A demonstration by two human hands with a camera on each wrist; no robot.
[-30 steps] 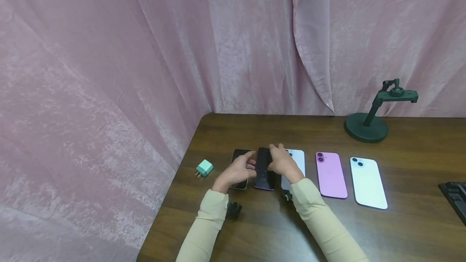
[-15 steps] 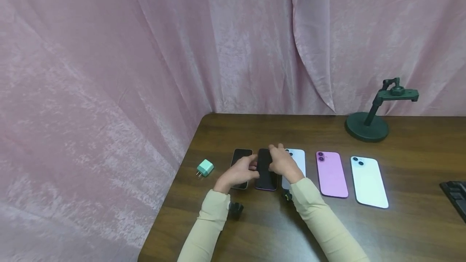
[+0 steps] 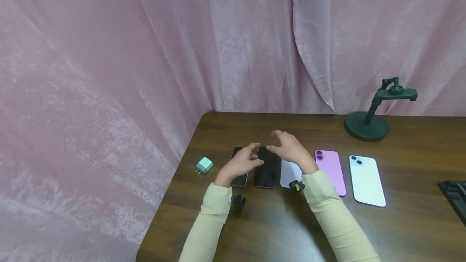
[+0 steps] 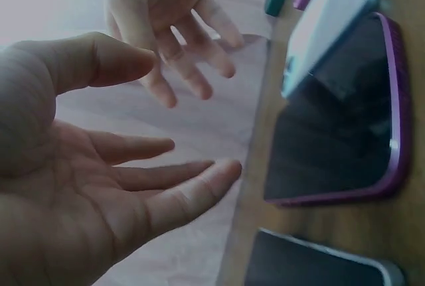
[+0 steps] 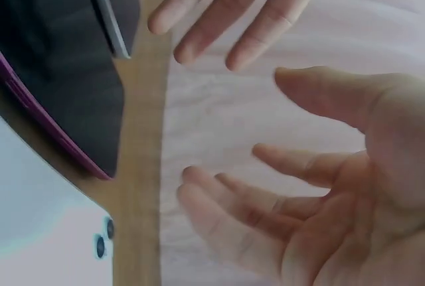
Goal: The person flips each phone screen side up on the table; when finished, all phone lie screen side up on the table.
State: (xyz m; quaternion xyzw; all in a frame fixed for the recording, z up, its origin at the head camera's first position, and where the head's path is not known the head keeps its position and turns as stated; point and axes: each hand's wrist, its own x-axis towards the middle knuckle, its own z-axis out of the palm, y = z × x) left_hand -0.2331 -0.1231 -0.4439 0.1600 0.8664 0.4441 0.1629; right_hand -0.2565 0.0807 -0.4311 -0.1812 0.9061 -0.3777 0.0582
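Observation:
My left hand [image 3: 241, 164] hovers over the left-hand dark-screened phone [image 3: 240, 180], with fingers spread and nothing in its grasp. Right of it lies a face-up phone with a purple edge [image 3: 265, 173]; in the left wrist view its black screen [image 4: 332, 140] shows uncovered. My right hand [image 3: 291, 148] is raised above the far part of a pale, face-down phone [image 3: 289, 173], its fingers apart and holding nothing. In the right wrist view, both hands are off the phones, and the pale phone's back [image 5: 46, 213] shows two camera lenses.
Farther right, a pink-purple phone [image 3: 330, 169] and a whitish phone [image 3: 367, 181] lie face down. A mint charger plug [image 3: 204, 165] sits at the left. Behind stands a dark green stand [image 3: 367, 126]; a black object [image 3: 455, 197] lies at the right edge.
My right hand has let go of the purple-edged phone and lifted up and to the right. The left hand has also risen slightly, away from that phone's side.

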